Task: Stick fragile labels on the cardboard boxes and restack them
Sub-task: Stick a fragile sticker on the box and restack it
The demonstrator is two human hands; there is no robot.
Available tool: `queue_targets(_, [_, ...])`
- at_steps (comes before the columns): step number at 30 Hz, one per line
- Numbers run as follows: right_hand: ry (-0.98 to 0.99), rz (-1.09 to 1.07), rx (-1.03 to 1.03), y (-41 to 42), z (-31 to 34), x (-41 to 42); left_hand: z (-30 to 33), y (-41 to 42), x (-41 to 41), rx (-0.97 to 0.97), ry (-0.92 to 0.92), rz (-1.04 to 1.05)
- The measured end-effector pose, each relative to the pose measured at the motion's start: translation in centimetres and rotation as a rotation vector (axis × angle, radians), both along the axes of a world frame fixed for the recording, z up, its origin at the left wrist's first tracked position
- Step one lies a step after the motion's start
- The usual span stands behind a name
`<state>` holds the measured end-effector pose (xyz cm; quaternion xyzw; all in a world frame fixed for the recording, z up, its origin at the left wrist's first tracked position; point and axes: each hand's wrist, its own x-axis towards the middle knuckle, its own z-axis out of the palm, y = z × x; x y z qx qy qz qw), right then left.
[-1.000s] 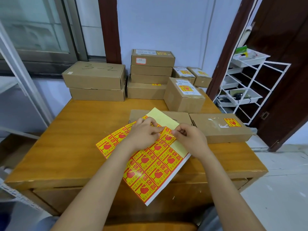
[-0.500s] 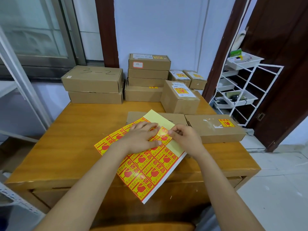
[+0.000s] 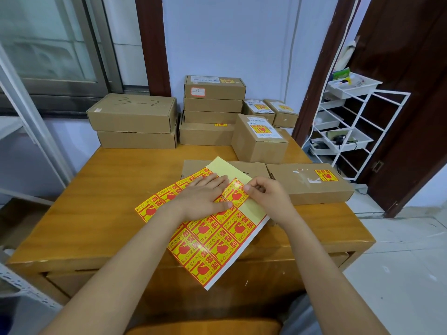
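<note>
A sheet of red-and-yellow fragile labels (image 3: 208, 240) lies on the wooden table (image 3: 96, 201), its far end resting on a flat cardboard box (image 3: 256, 168). My left hand (image 3: 205, 197) lies flat on the sheet, fingers spread. My right hand (image 3: 268, 197) pinches the corner of one label (image 3: 235, 193), which is partly lifted off the pale backing. To the right lies a flat box (image 3: 307, 187) with a label stuck on top. A taller labelled box (image 3: 258, 141) stands behind it.
Along the table's far edge stand two stacked boxes, the top one marked "3-2" (image 3: 131, 112), a stack of several boxes (image 3: 214, 110) and two small labelled boxes (image 3: 271, 111). A white wire rack (image 3: 348, 122) stands at the right by a dark door.
My right hand has peeled one label further up from the backing. My left hand has flattened onto the sheet. The view has shifted slightly.
</note>
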<state>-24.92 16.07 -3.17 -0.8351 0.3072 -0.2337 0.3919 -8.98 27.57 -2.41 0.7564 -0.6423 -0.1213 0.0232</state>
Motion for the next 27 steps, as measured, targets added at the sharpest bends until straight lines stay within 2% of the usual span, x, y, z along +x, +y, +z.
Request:
queue_targets(6, [-0.023,0.001,0.013,-0.1,0.0,0.0,-0.2,-0.1,0.1,-0.014,0.000,-0.001])
queue_targets(18, [-0.209,-0.050,0.202,0.3,1.1,-0.3,0.0,0.2,-0.1,-0.025,-0.006,0.024])
queue_targets(22, [-0.338,-0.129,0.225,-0.2,1.9,-1.4,0.0,1.4,0.1,-0.073,-0.028,0.126])
queue_targets(27, [-0.312,-0.175,0.253,-0.4,2.2,-2.4,-0.6,4.2,2.0,-0.142,-0.083,0.310])
